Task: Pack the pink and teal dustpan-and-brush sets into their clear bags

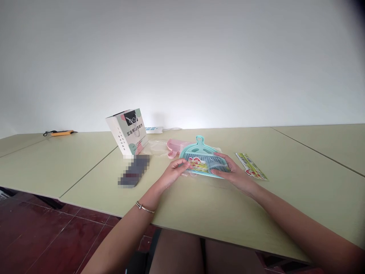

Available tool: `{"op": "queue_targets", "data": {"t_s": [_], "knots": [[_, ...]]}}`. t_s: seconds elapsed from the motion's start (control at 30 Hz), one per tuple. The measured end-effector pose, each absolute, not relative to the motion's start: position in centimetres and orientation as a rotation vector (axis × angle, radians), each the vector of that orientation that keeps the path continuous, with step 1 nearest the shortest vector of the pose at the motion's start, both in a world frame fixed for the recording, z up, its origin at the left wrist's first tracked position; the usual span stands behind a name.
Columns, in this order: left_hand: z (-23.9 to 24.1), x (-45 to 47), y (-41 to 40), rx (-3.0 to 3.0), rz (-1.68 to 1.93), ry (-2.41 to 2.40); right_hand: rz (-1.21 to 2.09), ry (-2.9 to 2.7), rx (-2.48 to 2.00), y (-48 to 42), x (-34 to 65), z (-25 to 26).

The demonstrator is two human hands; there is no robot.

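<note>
A teal mini dustpan and brush set [203, 155] in clear plastic wrap lies on the pale green table [199, 205], with a colourful label on its near edge. My left hand [174, 171] pinches the wrap at the set's left near corner, fingers closed. My right hand [229, 170] grips the set's right near edge, fingers curled over it. A pink dustpan set [173, 146] in plastic lies just behind the teal one.
A small printed paper bag [129, 131] stands at the back left, with a blurred dark object [134, 171] in front of it. A printed card [251, 166] lies right of my hands. A white power strip [154, 130] and an orange tool [61, 133] sit by the wall.
</note>
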State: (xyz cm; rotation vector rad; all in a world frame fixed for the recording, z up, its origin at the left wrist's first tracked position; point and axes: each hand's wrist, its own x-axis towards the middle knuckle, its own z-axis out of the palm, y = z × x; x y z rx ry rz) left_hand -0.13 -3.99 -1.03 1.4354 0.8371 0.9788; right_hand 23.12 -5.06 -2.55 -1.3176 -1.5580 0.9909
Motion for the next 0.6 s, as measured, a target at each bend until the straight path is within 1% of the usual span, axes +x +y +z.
{"op": "queue_targets", "data": {"t_s": [0.17, 0.4, 0.5, 0.6], "knots": [[-0.6, -0.4, -4.7, 1.579, 0.894, 0.741, 1.063, -1.475, -1.295, -4.8, 23.0, -2.8], [-1.2, -0.7, -4.7, 1.654, 1.006, 0.887, 1.147, -1.419, -1.32, -4.9, 22.7, -2.8], [-1.2, -0.8, -4.9, 1.785, 1.029, 1.077, 0.981, -1.521, -1.413, -5.0, 22.6, -2.7], [-1.1, -0.6, -5.4, 1.996, 1.183, 1.193, 0.799, -1.604, -1.464, -5.0, 22.6, -2.8]]}}
